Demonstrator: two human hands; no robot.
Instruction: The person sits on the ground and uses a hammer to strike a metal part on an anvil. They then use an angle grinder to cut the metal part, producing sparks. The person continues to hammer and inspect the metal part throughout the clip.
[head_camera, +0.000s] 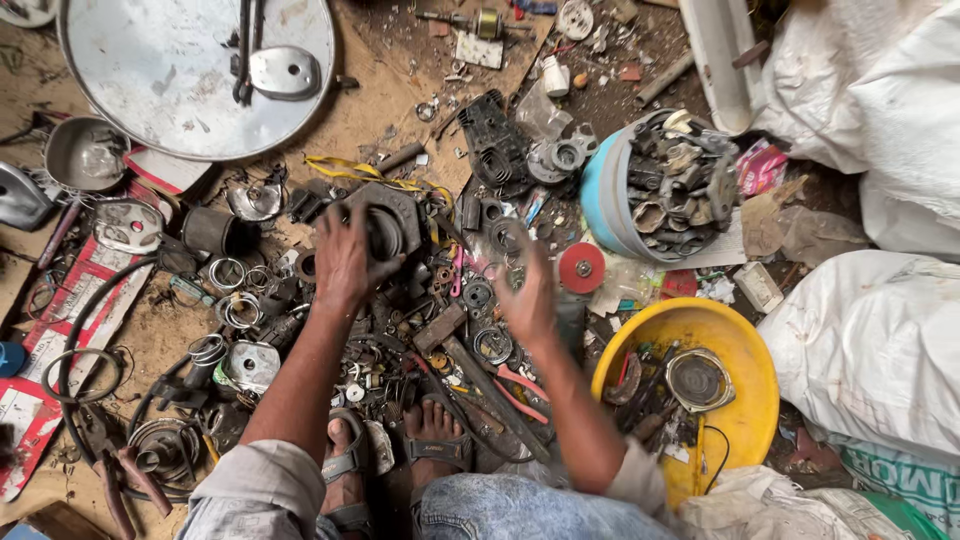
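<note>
While the dark round metal housing with a central bore (385, 228) is gripped by the left hand (345, 262) amid scrap at the floor's middle, the right hand (527, 297) is held released, blurred, above small steel rings, near a red disc (581, 268).

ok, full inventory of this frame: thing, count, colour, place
round metal disc: 1, grey, top left
metal housing: 1, dark grey, centre, under left hand
hammer: 1, rusty head and dark handle, on the floor by the feet
red disc: 1, red, right of centre
bucket of metal parts: 1, light blue, upper right
basin: 1, yellow, lower right, holds scrap and a round metal piece
sacks: several, white, right edge
pliers: 1, reddish handles, bottom left
small rings and scrap: too many to count, grey, across the floor
sandalled feet: 2, bottom centre
left hand: gripping the housing
right hand: blurred, over the scrap
</note>
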